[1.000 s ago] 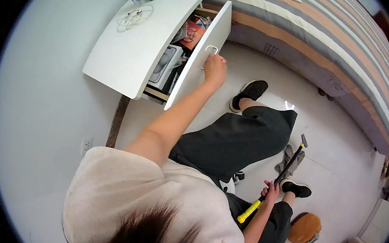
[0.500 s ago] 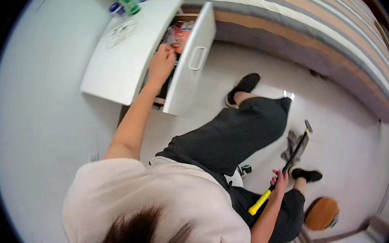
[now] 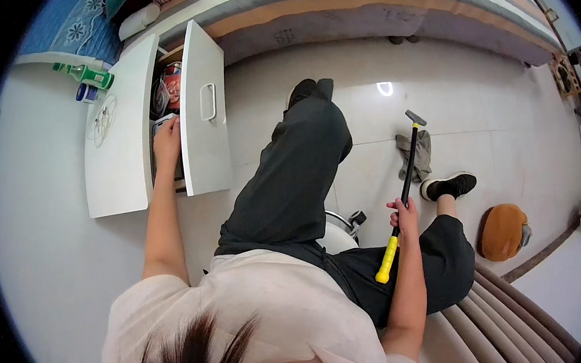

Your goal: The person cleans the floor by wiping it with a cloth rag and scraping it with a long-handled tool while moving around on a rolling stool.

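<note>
The right hand (image 3: 405,219) held one slender black-shafted tool (image 3: 410,165) with a yellow grip and crosswise grey head, fingers wrapped around its shaft. The left hand (image 3: 166,143) was at the opening of one smooth white drawer (image 3: 200,130) with a looped handle; its fingers were bent, their grip indeterminable. One green bottle (image 3: 86,74), one blue-and-white jar (image 3: 86,93) and one coiled white cable (image 3: 103,120) were on the cabinet top (image 3: 120,161). One crumpled grey cloth (image 3: 415,156) lay on glossy tiles (image 3: 457,150).
</note>
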Demonstrator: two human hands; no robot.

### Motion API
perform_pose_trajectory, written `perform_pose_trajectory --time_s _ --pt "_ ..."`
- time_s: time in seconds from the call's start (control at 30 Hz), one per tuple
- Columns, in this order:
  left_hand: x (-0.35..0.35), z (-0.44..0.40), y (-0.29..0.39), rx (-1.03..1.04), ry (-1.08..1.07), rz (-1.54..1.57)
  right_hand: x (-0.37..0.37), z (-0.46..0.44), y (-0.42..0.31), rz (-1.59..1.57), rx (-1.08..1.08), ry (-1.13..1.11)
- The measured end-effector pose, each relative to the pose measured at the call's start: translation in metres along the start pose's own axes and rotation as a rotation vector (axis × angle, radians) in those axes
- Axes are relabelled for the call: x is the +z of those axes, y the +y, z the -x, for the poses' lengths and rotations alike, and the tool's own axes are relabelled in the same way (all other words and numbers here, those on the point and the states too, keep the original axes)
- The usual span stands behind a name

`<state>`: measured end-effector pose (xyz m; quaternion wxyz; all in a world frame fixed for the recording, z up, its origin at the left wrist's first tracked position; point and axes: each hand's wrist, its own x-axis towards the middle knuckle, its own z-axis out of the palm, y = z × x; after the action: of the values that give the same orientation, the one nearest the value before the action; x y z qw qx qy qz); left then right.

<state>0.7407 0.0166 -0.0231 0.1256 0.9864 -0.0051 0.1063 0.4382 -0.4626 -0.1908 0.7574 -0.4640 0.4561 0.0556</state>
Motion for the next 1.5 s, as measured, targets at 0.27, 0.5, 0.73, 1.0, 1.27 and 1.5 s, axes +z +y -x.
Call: perform_pose_trajectory --time_s 0.27,0.5,0.73,1.0,1.27,1.5 --pt "-0.039 0.023 0.088 0.301 0.145 0.225 0.002 0.002 0.0 -0.01 -0.037 -0.056" --pt "-0.018 0.027 0.079 0.791 -0.271 -0.418 0.002 0.002 0.002 0.006 -0.03 -0.058" --pt "-0.029 0.023 0.021 0.69 -0.144 -0.471 0.003 0.001 0.002 0.002 -0.042 -0.064" --pt "-0.03 0.032 -0.003 0.558 -0.312 -0.803 0.011 0.007 -0.001 0.027 -0.083 -0.105" --pt "-0.043 0.008 0.049 0.508 -0.141 -0.291 0.016 0.038 -0.032 -0.166 -0.057 -0.225" --pt "-0.041 0.052 0.263 1.197 -0.417 0.333 0.051 0.043 -0.072 -0.295 -0.087 -0.323"
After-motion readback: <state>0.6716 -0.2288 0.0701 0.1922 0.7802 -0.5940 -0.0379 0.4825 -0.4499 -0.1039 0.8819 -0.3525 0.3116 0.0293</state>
